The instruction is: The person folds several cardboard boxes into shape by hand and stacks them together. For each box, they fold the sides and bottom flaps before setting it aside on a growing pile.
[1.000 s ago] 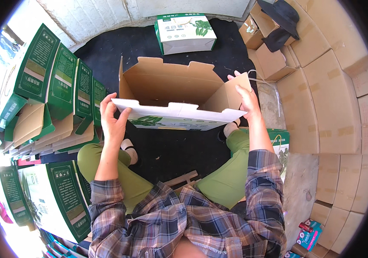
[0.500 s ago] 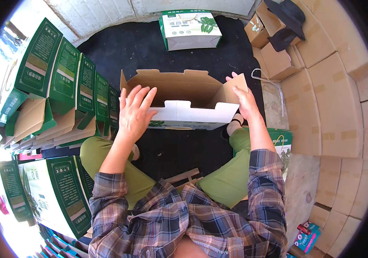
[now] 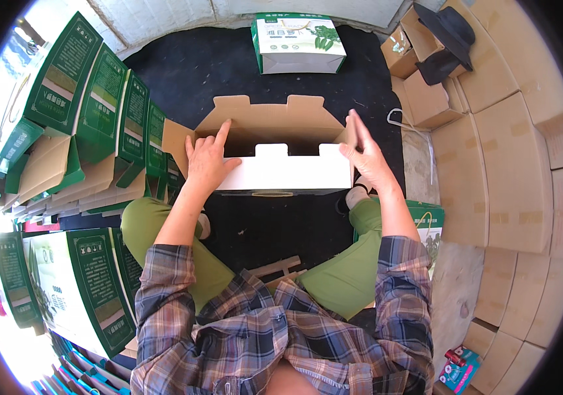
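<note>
A carton (image 3: 281, 172) with a white outside and bare brown inside stands between my knees, its top flaps raised and its mouth showing. My left hand (image 3: 208, 161) rests over its left end, fingers apart, the index stretched toward the far flap (image 3: 268, 110) and the thumb over the near white panel. Left of that hand a brown end flap (image 3: 175, 139) sticks outward. My right hand (image 3: 368, 161) lies against the right end with straight fingers upright, its thumb at the near panel's corner. The carton's bottom is hidden.
Green and white cartons (image 3: 102, 99) stand in a row at the left, with more (image 3: 90, 283) below. A finished-looking carton (image 3: 301, 49) sits on the black mat (image 3: 183, 72) at the back. Brown boxes (image 3: 515, 171) are stacked along the right, a black hat (image 3: 449, 36) on top.
My right hand has gone from holding the right end flap to pressing flat against that end. The carton has tipped, showing more white panel, and its left flap now leans outward.
</note>
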Demonstrator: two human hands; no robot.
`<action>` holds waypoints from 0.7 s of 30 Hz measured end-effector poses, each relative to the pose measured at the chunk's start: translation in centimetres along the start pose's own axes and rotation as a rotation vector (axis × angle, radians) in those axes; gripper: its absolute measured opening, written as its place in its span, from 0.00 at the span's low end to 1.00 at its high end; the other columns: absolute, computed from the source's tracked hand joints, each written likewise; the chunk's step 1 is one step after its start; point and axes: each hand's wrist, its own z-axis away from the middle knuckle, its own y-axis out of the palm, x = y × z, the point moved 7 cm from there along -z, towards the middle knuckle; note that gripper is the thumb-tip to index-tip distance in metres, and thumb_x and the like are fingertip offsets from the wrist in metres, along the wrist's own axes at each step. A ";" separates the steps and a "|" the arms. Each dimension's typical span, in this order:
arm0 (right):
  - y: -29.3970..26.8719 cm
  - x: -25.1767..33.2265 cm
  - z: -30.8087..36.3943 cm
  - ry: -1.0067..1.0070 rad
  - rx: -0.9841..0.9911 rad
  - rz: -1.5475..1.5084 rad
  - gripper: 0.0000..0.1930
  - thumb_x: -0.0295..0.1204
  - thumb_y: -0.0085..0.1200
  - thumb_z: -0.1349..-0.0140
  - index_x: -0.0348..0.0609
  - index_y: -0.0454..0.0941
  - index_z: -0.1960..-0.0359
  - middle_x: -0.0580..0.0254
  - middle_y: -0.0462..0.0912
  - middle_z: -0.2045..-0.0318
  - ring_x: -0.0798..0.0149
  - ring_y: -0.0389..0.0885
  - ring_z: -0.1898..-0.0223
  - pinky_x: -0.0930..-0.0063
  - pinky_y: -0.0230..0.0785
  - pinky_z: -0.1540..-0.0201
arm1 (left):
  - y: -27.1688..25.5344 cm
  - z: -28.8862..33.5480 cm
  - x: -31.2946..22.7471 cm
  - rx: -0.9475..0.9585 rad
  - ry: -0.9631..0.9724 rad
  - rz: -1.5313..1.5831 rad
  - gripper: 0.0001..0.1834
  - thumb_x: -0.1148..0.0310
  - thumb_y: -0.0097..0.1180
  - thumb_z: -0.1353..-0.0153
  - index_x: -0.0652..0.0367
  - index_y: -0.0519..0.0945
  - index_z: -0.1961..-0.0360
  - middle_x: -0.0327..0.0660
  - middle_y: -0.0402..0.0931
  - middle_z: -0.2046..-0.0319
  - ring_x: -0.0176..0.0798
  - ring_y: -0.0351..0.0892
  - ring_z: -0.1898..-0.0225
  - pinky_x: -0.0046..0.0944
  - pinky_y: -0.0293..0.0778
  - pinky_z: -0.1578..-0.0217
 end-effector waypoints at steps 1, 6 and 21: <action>-0.2 -0.5 -0.1 0.000 0.003 0.001 0.35 0.42 0.56 0.37 0.48 0.57 0.32 0.50 0.58 0.32 0.56 0.57 0.32 0.66 0.50 0.32 | 0.0 0.0 0.0 0.000 -0.003 0.001 0.47 0.57 0.66 0.51 0.46 0.56 0.31 0.44 0.76 0.61 0.50 0.71 0.50 0.62 0.44 0.35; 0.8 -2.1 -0.1 -0.002 0.060 0.671 0.23 0.25 0.61 0.46 0.54 0.78 0.46 0.54 0.56 0.31 0.49 0.63 0.37 0.62 0.58 0.35 | 0.4 -0.2 -0.3 -0.029 0.028 -0.025 0.49 0.58 0.68 0.53 0.45 0.56 0.31 0.42 0.76 0.62 0.49 0.71 0.50 0.64 0.44 0.35; 2.2 -2.1 -0.9 0.019 0.041 0.864 0.41 0.17 0.59 0.50 0.63 0.60 0.34 0.52 0.54 0.31 0.44 0.64 0.39 0.60 0.62 0.38 | -1.9 2.1 6.7 -0.430 -0.250 0.963 0.26 0.81 0.61 0.51 0.57 0.75 0.48 0.41 0.74 0.58 0.43 0.74 0.55 0.41 0.70 0.52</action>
